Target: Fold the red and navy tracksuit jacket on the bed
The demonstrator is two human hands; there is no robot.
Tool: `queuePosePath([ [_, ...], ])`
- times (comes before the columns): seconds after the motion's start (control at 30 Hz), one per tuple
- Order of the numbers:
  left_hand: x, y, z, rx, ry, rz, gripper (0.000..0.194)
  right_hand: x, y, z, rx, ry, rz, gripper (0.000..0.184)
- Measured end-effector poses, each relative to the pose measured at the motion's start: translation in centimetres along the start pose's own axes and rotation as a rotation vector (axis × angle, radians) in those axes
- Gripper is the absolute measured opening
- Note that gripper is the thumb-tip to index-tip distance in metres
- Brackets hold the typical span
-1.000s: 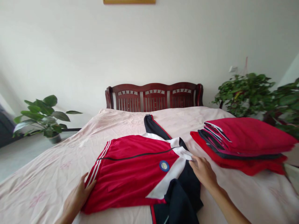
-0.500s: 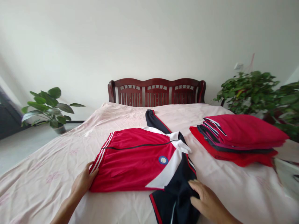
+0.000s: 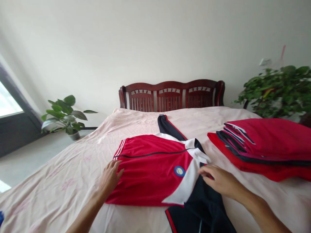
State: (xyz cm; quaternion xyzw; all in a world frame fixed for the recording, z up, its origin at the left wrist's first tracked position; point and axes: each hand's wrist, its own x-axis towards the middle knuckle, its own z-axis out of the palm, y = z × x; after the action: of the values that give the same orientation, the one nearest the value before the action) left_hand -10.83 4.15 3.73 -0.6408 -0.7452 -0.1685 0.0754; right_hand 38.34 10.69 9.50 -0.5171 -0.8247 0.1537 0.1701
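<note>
A red zip jacket [image 3: 148,174] with white panels, a white collar and dark navy sleeves lies front up on the bed, its collar pointing right. A round blue badge [image 3: 179,171] is on its chest. My left hand [image 3: 109,176] rests at the white-striped hem, its fingers stretched out. At the near shoulder, just below the collar, is my right hand [image 3: 218,179]; its fingers are loosely bent and apart, touching or just over the cloth. The near sleeve [image 3: 206,204] lies folded back toward me, while the far sleeve [image 3: 168,127] stretches toward the headboard.
A stack of folded red and navy clothes [image 3: 274,136] sits on the right of the bed. The pink bedsheet [image 3: 80,181] is wrinkled at left. A dark wooden headboard [image 3: 170,94] stands at the back, with potted plants [image 3: 65,113] on both sides.
My left hand has slid up along the hem toward its middle. My right hand has moved from the near sleeve to the shoulder by the collar. The view has shifted slightly.
</note>
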Motion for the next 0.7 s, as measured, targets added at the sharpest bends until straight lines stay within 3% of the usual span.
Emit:
queuePosePath([
  [0.07,1.4,2.0,1.3,-0.037,0.015,0.127,0.044,3.4,-2.5,1.3,-0.022,-0.005,-0.185,0.038],
  [0.13,2.1,3.5,2.8,-0.041,-0.036,0.185,0.049,5.4,-3.2,3.4,-0.096,-0.010,-0.262,0.047],
  [0.2,1.8,4.2,4.0,-0.046,-0.124,0.196,0.053,6.1,-1.3,5.6,-0.183,-0.003,-0.239,0.052],
  [0.3,0.8,3.9,4.6,-0.106,-0.215,0.212,0.056,5.2,3.9,7.8,-0.248,0.075,-0.157,0.049],
  [0.37,0.4,2.9,4.2,-0.230,-0.250,0.234,0.054,4.2,6.7,8.3,-0.262,0.152,-0.141,0.047],
  [0.43,0.8,1.0,3.5,-0.422,-0.255,0.204,0.047,3.4,7.8,8.1,-0.252,0.178,-0.146,0.046],
  [0.53,2.6,-3.3,2.7,-0.693,-0.122,-0.043,0.039,3.2,7.2,7.0,-0.186,0.142,-0.112,0.043],
  [0.63,4.4,-8.1,2.8,-0.843,0.028,-0.374,0.037,4.5,6.7,5.1,-0.096,0.192,0.057,0.042],
  [0.7,5.2,-10.2,3.2,-0.943,-0.014,-0.557,0.031,5.9,7.0,3.7,-0.053,0.283,0.215,0.042],
])
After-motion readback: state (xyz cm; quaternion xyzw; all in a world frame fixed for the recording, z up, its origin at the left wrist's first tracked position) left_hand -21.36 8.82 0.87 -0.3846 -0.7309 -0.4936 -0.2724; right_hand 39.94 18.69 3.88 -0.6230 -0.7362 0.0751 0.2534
